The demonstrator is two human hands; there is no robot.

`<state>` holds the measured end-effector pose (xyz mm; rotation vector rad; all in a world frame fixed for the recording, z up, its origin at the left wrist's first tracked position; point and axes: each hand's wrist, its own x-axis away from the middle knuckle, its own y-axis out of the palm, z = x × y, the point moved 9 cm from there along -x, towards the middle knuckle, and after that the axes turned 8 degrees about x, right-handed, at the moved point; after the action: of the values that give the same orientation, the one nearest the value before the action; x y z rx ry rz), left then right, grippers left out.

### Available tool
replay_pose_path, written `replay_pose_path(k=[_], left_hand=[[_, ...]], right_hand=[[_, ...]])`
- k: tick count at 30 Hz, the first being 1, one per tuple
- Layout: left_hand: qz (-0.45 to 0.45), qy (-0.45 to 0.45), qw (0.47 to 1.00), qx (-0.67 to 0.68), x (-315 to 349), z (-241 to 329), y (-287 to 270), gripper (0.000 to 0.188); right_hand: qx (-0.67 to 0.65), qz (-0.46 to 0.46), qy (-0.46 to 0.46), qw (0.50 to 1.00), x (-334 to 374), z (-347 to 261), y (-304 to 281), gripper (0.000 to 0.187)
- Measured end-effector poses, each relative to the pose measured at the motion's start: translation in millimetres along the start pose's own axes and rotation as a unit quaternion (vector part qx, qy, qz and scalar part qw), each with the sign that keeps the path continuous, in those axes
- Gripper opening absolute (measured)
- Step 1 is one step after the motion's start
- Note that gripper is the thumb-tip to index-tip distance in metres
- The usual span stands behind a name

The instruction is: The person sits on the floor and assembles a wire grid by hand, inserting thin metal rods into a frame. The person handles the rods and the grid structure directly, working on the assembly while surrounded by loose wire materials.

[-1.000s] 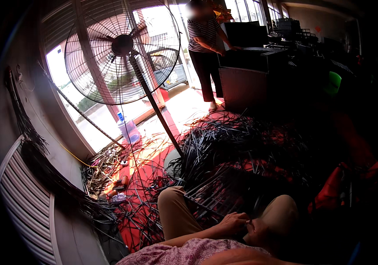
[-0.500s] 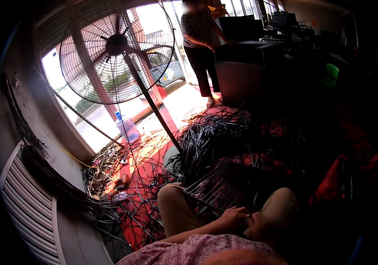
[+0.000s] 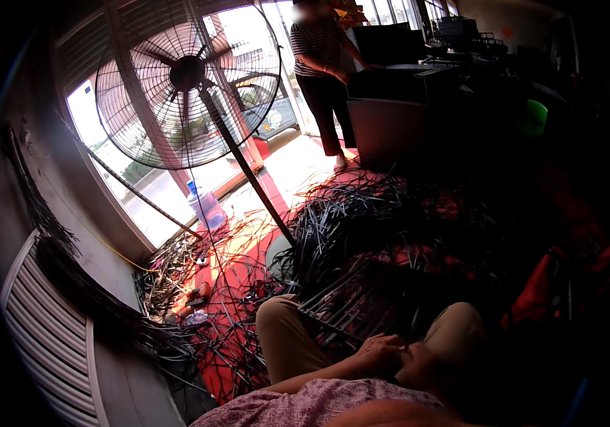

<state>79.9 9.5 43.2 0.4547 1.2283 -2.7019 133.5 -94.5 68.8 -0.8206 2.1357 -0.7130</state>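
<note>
Between my bent knees lies an open lattice of dark, flat strips [image 3: 351,302], its far part lost in shadow. My left hand [image 3: 377,350] is closed at its near edge, with the fingers bent inward. Close against it is my right hand [image 3: 419,363], also closed, its fingertips meeting those of the left. A dark, narrow piece [image 3: 414,324] rises just beyond the fingers; whether it is gripped cannot be made out. What the fingers pinch is too small and dark to name.
Loose dark strips [image 3: 333,220] are heaped ahead of my knees and scattered across the red floor [image 3: 223,363]. A large stand fan [image 3: 187,72] stands at the left, near a water jug [image 3: 206,206]. Beyond, a person [image 3: 319,64] stands beside a dark box-like unit [image 3: 390,132].
Both hands stay together at the lattice, with only a slight shift of the fingers. The fan blades have turned. The person at the back holds the same place.
</note>
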Motion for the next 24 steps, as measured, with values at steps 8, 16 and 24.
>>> replay_pose_path(k=[8, 16, 24], left_hand=[[-0.036, -0.039, 0.999, -0.006, 2.6, -19.3, 12.7, 0.029], [-0.026, -0.038, 0.999, 0.011, 0.9, -12.5, 5.4, 0.026], [-0.016, -0.006, 1.000, 0.000, -0.5, -6.1, -0.7, 0.032]], right_hand=[[-0.035, 0.018, 0.027, 0.999, 3.8, 16.3, 12.7, 0.012], [-0.026, 0.021, 0.013, 0.999, -0.7, -0.5, -0.2, 0.015], [-0.034, 0.041, 0.003, 0.999, 3.5, 10.2, 11.0, 0.015]])
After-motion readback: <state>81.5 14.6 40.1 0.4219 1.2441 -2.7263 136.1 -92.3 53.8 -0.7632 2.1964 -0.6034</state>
